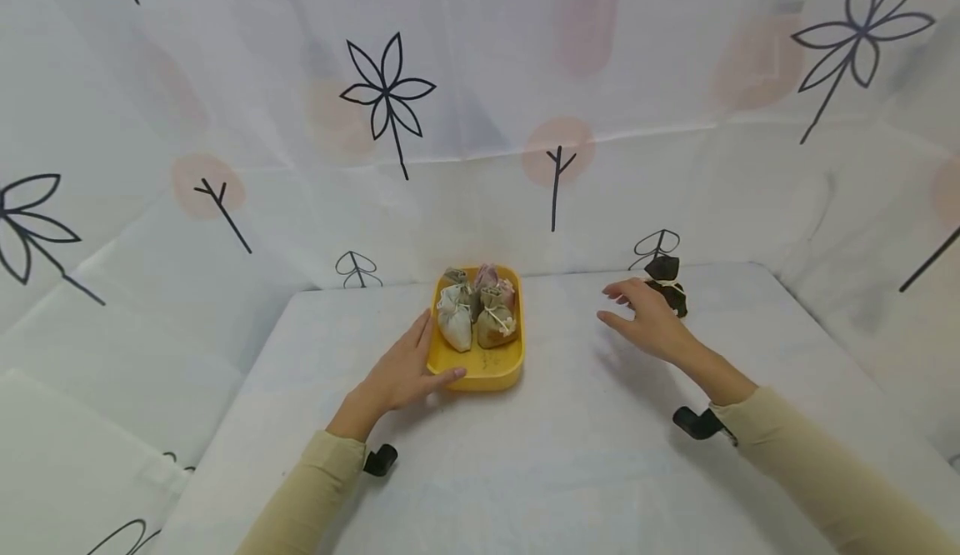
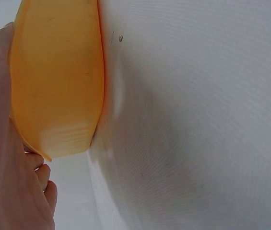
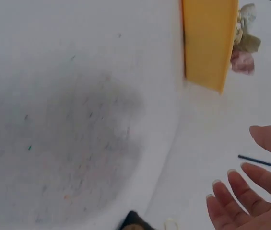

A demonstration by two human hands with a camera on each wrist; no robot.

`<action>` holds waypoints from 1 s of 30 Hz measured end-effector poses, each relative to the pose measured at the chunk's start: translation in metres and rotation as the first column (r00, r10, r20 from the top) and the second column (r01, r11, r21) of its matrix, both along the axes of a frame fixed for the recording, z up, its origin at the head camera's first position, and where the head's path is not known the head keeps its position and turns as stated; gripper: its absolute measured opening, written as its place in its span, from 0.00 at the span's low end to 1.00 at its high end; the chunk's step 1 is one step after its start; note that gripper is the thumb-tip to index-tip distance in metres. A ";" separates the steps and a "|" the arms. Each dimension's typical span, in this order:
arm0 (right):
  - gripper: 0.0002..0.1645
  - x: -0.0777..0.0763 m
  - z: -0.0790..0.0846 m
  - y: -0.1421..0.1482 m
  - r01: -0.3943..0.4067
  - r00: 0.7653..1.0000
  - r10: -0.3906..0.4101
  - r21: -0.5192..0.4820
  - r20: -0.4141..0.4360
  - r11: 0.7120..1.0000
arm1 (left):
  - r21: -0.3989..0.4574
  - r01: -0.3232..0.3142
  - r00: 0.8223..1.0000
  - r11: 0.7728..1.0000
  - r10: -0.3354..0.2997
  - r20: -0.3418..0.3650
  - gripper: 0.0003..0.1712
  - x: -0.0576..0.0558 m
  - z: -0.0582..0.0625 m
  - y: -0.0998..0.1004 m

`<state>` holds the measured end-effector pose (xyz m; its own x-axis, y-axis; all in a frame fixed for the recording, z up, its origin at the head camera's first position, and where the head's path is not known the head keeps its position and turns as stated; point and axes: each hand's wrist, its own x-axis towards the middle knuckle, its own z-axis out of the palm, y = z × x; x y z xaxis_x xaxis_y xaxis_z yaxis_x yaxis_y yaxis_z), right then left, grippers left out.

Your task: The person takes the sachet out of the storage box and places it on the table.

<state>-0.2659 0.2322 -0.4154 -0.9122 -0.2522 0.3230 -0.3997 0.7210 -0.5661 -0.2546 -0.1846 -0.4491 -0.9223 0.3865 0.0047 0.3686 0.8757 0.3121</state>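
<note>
On a white-covered table [image 1: 525, 472], a yellow tray [image 1: 480, 382] is seen, with small tied cloth bags [image 1: 455, 322], white, grey-green, pink and tan, gathered toward its 12 o'clock end. The tray is gripped at 8 o'clock by the left hand [image 1: 405, 373], thumb over the near rim, fingers along the side. At the tray's 3 o'clock, the right hand [image 1: 651, 319] is held raised, fingers parted, nothing grasped. Just beyond it, a dark tied bag [image 1: 663, 269] is partly hidden.
</note>
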 end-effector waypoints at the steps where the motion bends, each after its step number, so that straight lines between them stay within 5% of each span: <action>1: 0.24 0.000 0.000 -0.003 -0.004 1.000 0.004 -0.003 -0.002 1.000 | 0.002 0.000 1.000 1.000 0.000 0.000 0.72 0.000 0.000 0.000; 30: 0.28 -0.013 -0.008 -0.110 -0.181 0.981 0.191 -0.172 0.040 0.968 | 0.001 -0.014 1.000 1.000 0.014 0.020 0.71 0.000 0.000 0.000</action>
<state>-0.2789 0.1220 -0.4232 -0.8720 -0.3661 0.3249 -0.4825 0.5306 -0.6969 -0.2543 -0.1850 -0.4491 -0.9275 0.3735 -0.0133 0.3499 0.8804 0.3202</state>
